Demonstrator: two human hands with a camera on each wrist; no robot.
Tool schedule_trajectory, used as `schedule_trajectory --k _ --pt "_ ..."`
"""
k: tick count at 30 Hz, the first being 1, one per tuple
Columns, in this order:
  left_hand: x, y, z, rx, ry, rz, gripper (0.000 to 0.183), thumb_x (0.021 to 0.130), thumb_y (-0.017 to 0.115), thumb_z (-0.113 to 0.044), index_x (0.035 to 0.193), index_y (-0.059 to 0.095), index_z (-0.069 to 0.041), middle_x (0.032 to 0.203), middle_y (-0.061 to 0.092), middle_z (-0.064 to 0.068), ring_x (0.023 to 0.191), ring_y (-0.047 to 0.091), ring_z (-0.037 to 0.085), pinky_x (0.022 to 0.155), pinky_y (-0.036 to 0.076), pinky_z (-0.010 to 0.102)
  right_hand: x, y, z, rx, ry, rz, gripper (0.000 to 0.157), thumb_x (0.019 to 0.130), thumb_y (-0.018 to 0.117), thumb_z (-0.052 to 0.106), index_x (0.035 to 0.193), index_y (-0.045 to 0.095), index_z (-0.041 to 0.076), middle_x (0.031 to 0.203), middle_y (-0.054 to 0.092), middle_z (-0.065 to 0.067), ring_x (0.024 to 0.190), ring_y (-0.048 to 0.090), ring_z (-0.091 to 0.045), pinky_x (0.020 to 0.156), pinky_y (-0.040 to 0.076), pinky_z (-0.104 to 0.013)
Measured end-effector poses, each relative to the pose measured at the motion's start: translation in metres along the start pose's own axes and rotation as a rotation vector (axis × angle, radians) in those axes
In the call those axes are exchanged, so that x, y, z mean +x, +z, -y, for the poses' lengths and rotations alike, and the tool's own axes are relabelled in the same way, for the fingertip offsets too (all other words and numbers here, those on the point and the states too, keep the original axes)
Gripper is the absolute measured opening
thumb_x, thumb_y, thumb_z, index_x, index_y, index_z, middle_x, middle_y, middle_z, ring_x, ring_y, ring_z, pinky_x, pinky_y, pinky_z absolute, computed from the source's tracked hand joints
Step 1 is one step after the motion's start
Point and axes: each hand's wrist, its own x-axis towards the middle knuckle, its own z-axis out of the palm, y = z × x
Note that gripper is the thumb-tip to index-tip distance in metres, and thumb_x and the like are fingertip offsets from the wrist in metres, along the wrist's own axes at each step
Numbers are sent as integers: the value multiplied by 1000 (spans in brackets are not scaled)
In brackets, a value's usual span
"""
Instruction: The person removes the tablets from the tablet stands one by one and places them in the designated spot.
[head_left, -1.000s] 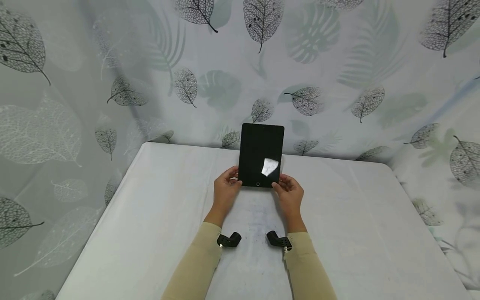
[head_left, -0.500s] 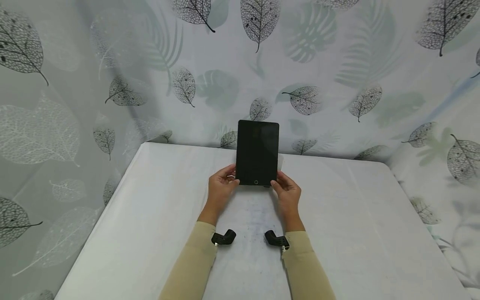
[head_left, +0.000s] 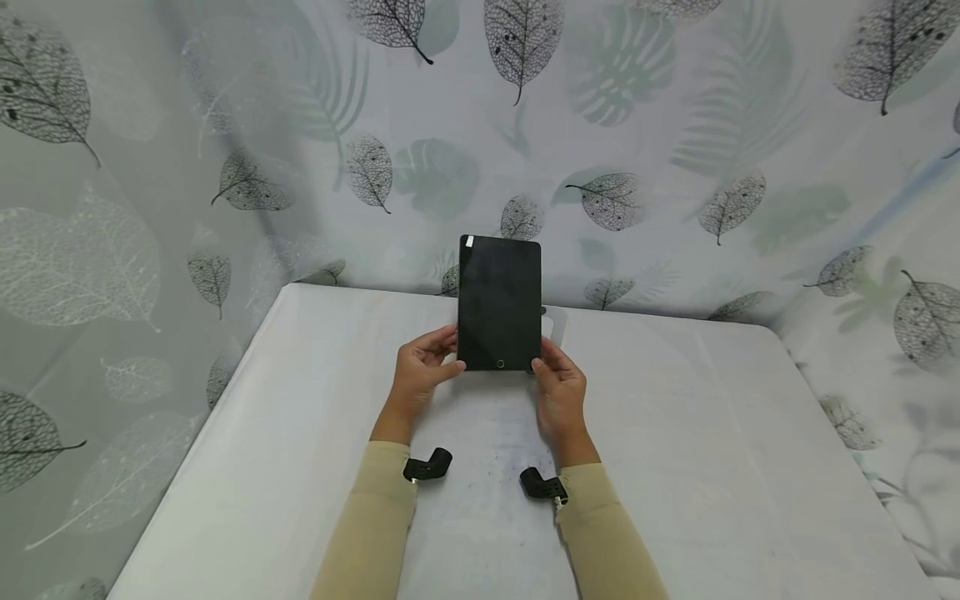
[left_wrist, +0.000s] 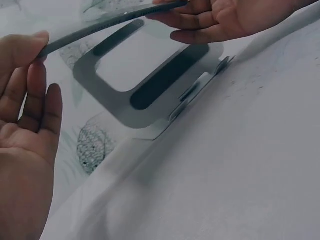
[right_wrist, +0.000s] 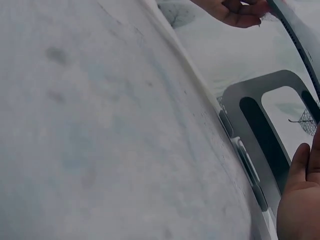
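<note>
A black tablet (head_left: 499,304) is held upright by its two lower corners, screen towards me. My left hand (head_left: 420,371) pinches the left corner, with the thumb at the front edge. On the other side my right hand (head_left: 561,390) pinches the right corner in the same way. Behind the tablet stands a grey tablet stand (left_wrist: 112,97) with dark pads and a cut-out panel. In both wrist views there is a gap between tablet and stand. From the head only the stand's right edge (head_left: 558,327) shows; the tablet covers the rest.
The stand rests near the back edge of a table with a white cover (head_left: 675,433). Leaf-patterned curtains (head_left: 637,125) hang behind and at both sides. A black wrist mount (head_left: 429,465) sits on each sleeve.
Both hands have carried the tablet to the left and slightly up. More of the stand shows at the tablet's right, and the bright reflection on the lower screen is gone.
</note>
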Motion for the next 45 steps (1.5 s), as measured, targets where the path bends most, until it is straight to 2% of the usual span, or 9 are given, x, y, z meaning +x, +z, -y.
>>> schedule_trajectory --k 6,10,16,21,25,28,36,45 --pt "-1 -13 -3 -39 16 35 61 76 74 22 134 59 12 117 73 -1 108 67 13 100 54 23 -3 7 -4 80 -4 65 42 97 55 -13 139 56 -8 114 69 0 110 65 -10 93 56 -18" --pt "-3 -22 -10 -66 29 51 64 74 71 26 135 58 12 114 73 0 106 67 13 98 55 22 -6 12 -9 91 5 105 44 97 55 -13 140 57 -5 115 70 1 110 65 -9 93 56 -18" --pt "-4 -35 -20 -62 47 63 67 75 73 24 138 56 11 112 71 3 104 66 13 96 56 23 -8 24 -15 76 8 131 47 96 55 -15 142 54 -7 114 70 2 111 65 -8 94 55 -18" --pt "-7 -48 -27 -38 46 68 66 75 74 22 138 59 7 111 71 1 103 66 12 96 55 22 -12 32 -17 64 8 172 49 96 51 -17 145 46 -14 116 71 3 112 66 -8 94 55 -18" --pt "-10 -58 -32 -16 53 88 67 75 73 23 139 57 9 111 73 0 101 67 11 95 55 22 -16 35 -20 -2 -5 216 51 96 56 -14 146 44 -15 121 72 5 115 66 -7 97 54 -19" --pt "-13 -65 -38 7 31 91 68 75 73 24 139 57 9 109 74 -1 98 68 11 94 55 22 -17 36 -23 -56 -22 248 53 94 61 -12 145 45 -14 121 72 8 116 66 -5 96 54 -17" --pt "-23 -81 -50 75 -36 49 68 75 73 23 139 56 10 106 73 -3 95 67 9 92 55 21 -22 44 -29 -91 -27 298 53 91 61 -15 142 46 -17 117 72 8 111 66 -4 92 55 -15" --pt "-31 -92 -56 179 -187 -50 69 75 75 20 141 54 11 103 70 -4 93 65 7 93 55 18 -26 50 -32 -149 37 314 53 92 62 -14 143 47 -15 116 66 2 108 64 -5 90 54 -13"
